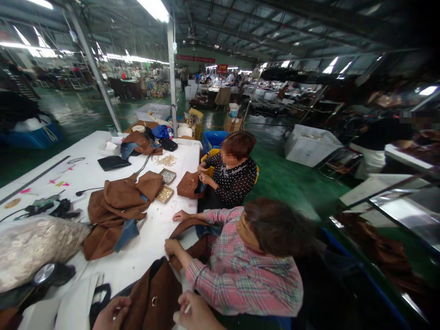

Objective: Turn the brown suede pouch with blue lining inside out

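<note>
**Grips flank brown bag at counter edge**

Both hands sit at the bag's near end: left hand (pixel 112 312) curls loosely on its edge, right hand (pixel 192 311) pinches a small white piece. Bag (pixel 154 293) lies between them, long axis running away toward the plaid-shirted worker (pixel 240 266). Best held flat and taut; metal ring (pixel 154 301) faces up.

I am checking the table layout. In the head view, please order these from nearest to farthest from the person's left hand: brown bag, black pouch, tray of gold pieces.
From the left hand:
1. Brown bag, beside it, right.
2. Tray of gold pieces, mid-table.
3. Black pouch, far side.
</note>
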`<state>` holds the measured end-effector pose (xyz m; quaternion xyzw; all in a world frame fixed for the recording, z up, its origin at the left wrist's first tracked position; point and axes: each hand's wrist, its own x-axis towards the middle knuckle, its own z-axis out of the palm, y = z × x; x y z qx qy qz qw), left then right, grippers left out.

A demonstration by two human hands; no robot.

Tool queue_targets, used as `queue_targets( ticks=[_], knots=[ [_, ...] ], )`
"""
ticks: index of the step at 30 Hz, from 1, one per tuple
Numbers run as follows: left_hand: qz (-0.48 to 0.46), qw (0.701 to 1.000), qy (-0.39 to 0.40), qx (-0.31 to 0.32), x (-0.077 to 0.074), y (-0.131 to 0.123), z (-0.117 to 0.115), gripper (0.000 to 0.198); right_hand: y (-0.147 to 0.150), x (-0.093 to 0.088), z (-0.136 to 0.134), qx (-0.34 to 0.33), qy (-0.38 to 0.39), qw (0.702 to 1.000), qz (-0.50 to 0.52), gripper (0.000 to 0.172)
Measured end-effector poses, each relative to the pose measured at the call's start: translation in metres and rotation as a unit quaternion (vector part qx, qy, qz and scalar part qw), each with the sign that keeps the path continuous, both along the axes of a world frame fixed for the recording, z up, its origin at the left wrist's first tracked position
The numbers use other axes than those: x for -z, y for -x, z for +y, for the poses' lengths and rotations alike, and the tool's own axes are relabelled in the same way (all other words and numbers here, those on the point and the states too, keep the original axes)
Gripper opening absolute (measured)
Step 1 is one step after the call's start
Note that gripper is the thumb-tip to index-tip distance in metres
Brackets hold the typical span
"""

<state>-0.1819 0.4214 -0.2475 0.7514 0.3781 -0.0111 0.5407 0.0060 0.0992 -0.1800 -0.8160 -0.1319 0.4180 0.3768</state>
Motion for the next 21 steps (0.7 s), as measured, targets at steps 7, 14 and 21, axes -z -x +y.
queue_targets(
  ticks=[7,14,21],
  knots=[
    [-0.001,0.999,-0.047,-0.001,-0.038,0.003,0.003,0.043,0.016,-0.02,0.058,-0.077,0.059,0.991,-0.088,0.11],
    [-0.018,0.998,-0.05,-0.046,-0.022,0.012,0.012,0.037,0.027,0.0,0.101,-0.117,0.084,0.98,-0.135,0.063],
    [-0.032,0.996,-0.023,-0.074,-0.015,0.014,0.013,0.036,0.031,0.014,0.129,-0.182,-0.05,0.96,-0.207,0.031]
  ],
)
